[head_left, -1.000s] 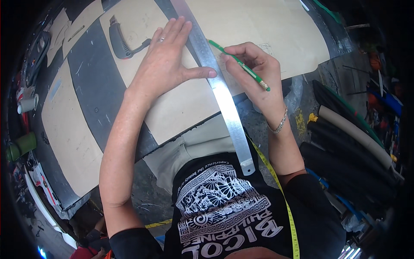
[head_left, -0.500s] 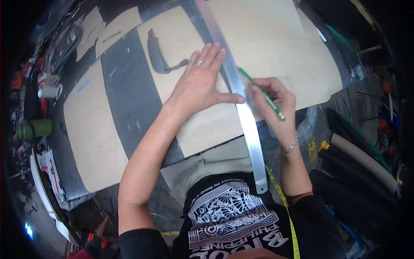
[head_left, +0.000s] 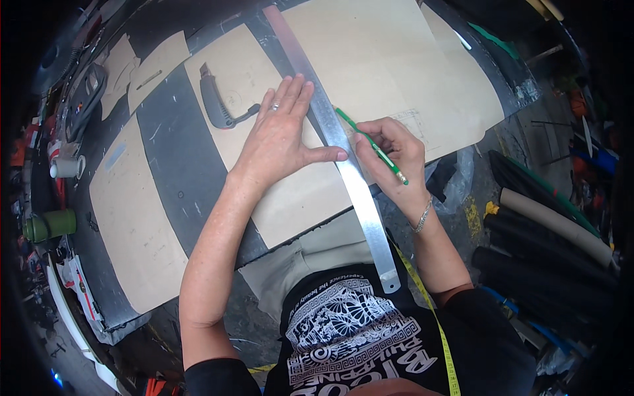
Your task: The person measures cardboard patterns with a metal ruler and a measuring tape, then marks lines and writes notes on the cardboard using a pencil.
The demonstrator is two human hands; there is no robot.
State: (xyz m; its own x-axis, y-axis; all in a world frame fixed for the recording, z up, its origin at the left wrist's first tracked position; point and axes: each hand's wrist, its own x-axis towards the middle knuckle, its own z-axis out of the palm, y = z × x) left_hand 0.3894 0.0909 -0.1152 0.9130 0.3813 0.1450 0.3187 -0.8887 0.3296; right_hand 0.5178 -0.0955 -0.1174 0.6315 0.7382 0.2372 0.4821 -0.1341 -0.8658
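Note:
My left hand (head_left: 279,140) lies flat with fingers stretched out. Its fingertips and thumb press on a long metal ruler (head_left: 356,188), which slants across tan sheet material (head_left: 370,53) and overhangs the table's near edge toward my body. Between the fingers and thumb of my right hand (head_left: 396,155) is a green pencil (head_left: 370,142). The pencil's tip touches or nearly touches the sheet beside the ruler's right edge. Just left of my left hand, a grey utility knife (head_left: 214,99) with its blade showing rests on a tan piece (head_left: 297,208).
More tan pieces (head_left: 135,224) lie on the dark tabletop (head_left: 177,152). A green bottle (head_left: 51,226) and a white roll (head_left: 68,166) stand at the left. Dark rolls (head_left: 541,254) and a tan roll (head_left: 555,224) lie right of the table. A yellow measuring tape (head_left: 432,307) hangs over my shirt.
The whole view has shifted, so the table and hands appear further left. The pencil tip looks a little closer to the ruler's edge. My left hand stays pressed on the ruler.

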